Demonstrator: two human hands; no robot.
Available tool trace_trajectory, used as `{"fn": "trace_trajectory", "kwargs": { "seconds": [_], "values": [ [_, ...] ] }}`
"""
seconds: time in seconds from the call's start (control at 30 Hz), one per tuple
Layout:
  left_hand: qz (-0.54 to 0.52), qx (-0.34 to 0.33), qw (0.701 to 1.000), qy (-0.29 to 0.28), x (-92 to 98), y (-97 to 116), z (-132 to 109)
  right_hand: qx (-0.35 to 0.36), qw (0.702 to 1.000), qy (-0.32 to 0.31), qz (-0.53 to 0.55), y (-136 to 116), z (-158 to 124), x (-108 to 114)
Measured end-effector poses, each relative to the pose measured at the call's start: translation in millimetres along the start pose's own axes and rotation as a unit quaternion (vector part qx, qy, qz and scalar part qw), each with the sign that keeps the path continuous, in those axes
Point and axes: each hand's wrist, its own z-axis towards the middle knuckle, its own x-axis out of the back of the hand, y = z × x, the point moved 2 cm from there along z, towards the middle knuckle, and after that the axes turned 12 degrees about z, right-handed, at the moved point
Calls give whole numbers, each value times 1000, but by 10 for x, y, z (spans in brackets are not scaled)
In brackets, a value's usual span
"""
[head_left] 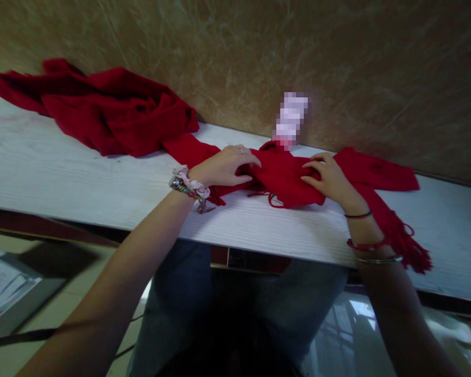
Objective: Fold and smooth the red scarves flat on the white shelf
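Observation:
A red scarf (284, 180) with fringed ends lies in folds along a white wood-grained tabletop. My left hand (231, 166) grips its middle part, fingers curled over the cloth and thumb below. To the right, my right hand (325, 177) holds another fold of the same piece between fingers and thumb. Between the hands the cloth is bunched, with loose strands at its front edge. A fringed end (410, 243) hangs forward beside my right wrist. Fabric hides some of the fingertips on both hands.
A crumpled heap of red cloth (118, 110) rests at the left by the brown marbled wall (227, 57). A blurred-out, phone-shaped object (291, 118) leans against the wall. The white tabletop (82, 180) ends just before my legs. A grey box (19, 293) stands lower left.

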Motion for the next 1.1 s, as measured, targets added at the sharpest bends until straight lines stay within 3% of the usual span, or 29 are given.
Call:
{"fn": "trace_trajectory", "kwargs": {
  "seconds": [0.13, 0.33, 0.43, 0.57, 0.77, 0.93, 1.0, 1.1],
  "values": [
    [25, 9, 1000, 6, -83, -50, 14, -13, 999, 44, 6, 31, 18, 0],
    [72, 96, 975, 189, 93, -36, -33, 3, 974, 226, 22, -176, 45, 266],
    [78, 136, 960, 234, 147, -17, -49, 23, 957, 287, 23, -264, 22, 379],
    [64, 160, 965, 199, 95, -72, -45, -11, 956, 292, 12, -163, 23, 360],
    [11, 96, 986, 139, 2, 10, 5, -61, 985, 162, 14, -12, 78, 87],
    [11, -7, 998, 58, -148, 232, 90, -30, 979, 199, 41, -209, 69, 112],
    [41, 2, 998, 50, -182, 228, 95, -21, 976, 213, 41, -230, 63, 142],
    [76, 62, 991, 89, -128, 140, 68, -30, 975, 217, 30, -194, 57, 158]
  ]
}}
